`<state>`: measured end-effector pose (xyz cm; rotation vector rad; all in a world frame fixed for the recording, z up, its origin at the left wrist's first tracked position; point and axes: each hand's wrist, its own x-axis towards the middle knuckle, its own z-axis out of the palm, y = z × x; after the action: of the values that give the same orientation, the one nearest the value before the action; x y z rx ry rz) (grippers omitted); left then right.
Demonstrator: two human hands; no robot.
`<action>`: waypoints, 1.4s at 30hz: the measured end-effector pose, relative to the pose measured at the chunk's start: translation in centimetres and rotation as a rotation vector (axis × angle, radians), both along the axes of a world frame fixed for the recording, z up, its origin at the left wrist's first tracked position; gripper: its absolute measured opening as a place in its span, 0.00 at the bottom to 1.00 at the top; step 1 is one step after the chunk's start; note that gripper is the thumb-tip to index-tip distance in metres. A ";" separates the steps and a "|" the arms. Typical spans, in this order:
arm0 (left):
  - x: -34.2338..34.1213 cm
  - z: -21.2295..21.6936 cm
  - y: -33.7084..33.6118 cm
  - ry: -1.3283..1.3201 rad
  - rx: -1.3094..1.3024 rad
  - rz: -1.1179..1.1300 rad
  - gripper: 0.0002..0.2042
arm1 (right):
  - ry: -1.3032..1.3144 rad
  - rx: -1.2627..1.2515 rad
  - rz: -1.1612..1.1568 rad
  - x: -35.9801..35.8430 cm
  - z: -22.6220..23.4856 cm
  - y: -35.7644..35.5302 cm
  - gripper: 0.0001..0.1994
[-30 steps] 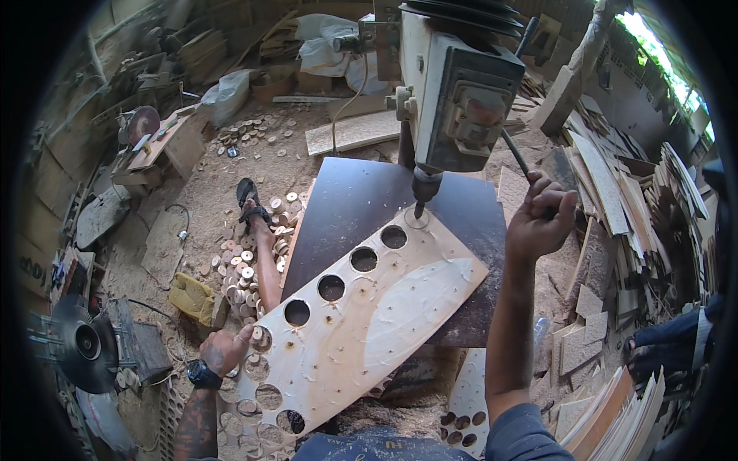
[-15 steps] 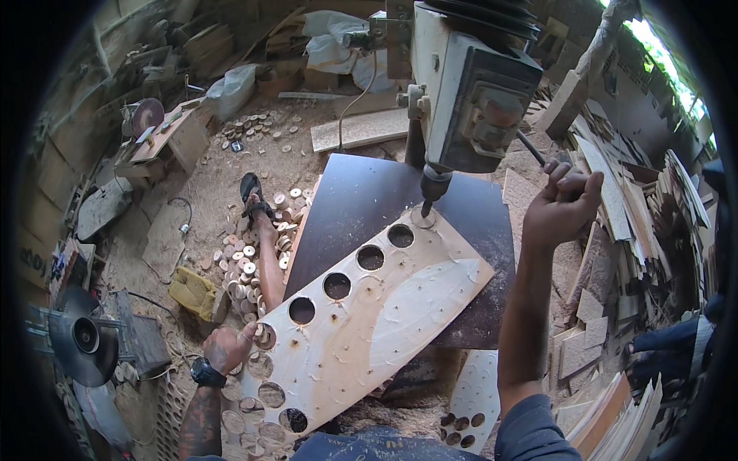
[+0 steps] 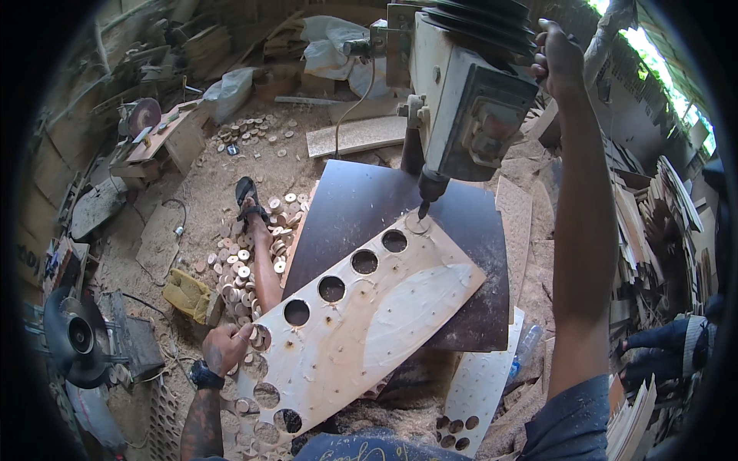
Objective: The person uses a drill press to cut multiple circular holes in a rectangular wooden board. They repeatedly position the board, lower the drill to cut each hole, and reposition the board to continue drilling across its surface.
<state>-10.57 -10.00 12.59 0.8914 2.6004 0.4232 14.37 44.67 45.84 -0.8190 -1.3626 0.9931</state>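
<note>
A pale wooden board (image 3: pixel 384 307) lies slantwise over a dark work table (image 3: pixel 346 200), with a row of round holes along its far left edge. My left hand (image 3: pixel 227 347) is closed on the board's left end, thumb by a hole. Above its far corner hangs the drill press (image 3: pixel 477 115), its chuck (image 3: pixel 433 187) and bit (image 3: pixel 423 209) raised just over a round cut mark (image 3: pixel 417 223). My right hand (image 3: pixel 560 60) is lifted high beside the machine head, fingers curled round the feed lever, which is mostly hidden.
Wooden discs (image 3: pixel 244 269) are heaped by my foot (image 3: pixel 250 203) on the sawdust-covered floor. A yellow block (image 3: pixel 187 295) and a fan-like round machine (image 3: pixel 79 336) stand at left. Wood offcuts (image 3: pixel 653 238) pile up at right. Another holed board (image 3: pixel 480 392) lies below the table.
My right hand has swung upward with the lever, and the bit has lifted off the board, baring the round cut. My left hand keeps its hold on the board.
</note>
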 end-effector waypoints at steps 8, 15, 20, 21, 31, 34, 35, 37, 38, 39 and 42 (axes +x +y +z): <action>-4.2 -1.3 -6.2 0.222 0.140 0.234 0.29 | -0.038 -0.015 -0.108 -0.6 -0.2 3.8 0.16; -6.0 -2.4 -9.8 0.255 0.286 0.294 0.31 | -0.014 0.063 -0.171 -0.9 -0.6 3.5 0.17; -6.1 -2.2 -8.9 0.197 0.200 0.255 0.30 | -0.056 0.063 -0.147 -0.6 -0.2 3.2 0.18; -6.1 -2.3 -8.7 0.214 0.224 0.259 0.30 | -0.038 0.036 -0.161 -0.6 -0.2 3.3 0.17; -5.5 -2.1 -4.9 0.083 0.291 0.102 0.24 | 0.004 0.049 -0.174 -0.9 -0.4 4.7 0.18; -4.3 -1.2 -2.4 0.038 0.237 0.010 0.25 | 0.019 0.044 -0.181 -1.0 -0.4 4.3 0.17; -3.8 -1.1 -1.3 0.024 0.235 -0.011 0.26 | 0.012 0.015 -0.190 -1.1 -0.3 4.0 0.16; -2.7 -1.0 0.4 0.005 0.220 -0.046 0.26 | 0.025 -0.021 -0.111 -1.0 0.0 3.0 0.15; -2.2 -0.9 1.1 -0.019 0.230 -0.052 0.26 | 0.012 0.012 -0.149 -0.8 -0.1 2.3 0.15; -1.8 -0.7 1.6 -0.034 0.215 -0.054 0.26 | 0.000 0.047 -0.185 -0.8 -0.2 1.6 0.15; -1.0 -0.5 2.5 -0.050 0.220 -0.039 0.26 | -0.005 0.091 -0.259 -1.0 0.0 -0.2 0.17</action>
<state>-11.59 -7.49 12.13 0.9865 2.5210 0.7218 13.39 44.43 45.81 -0.9036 -1.2599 0.7229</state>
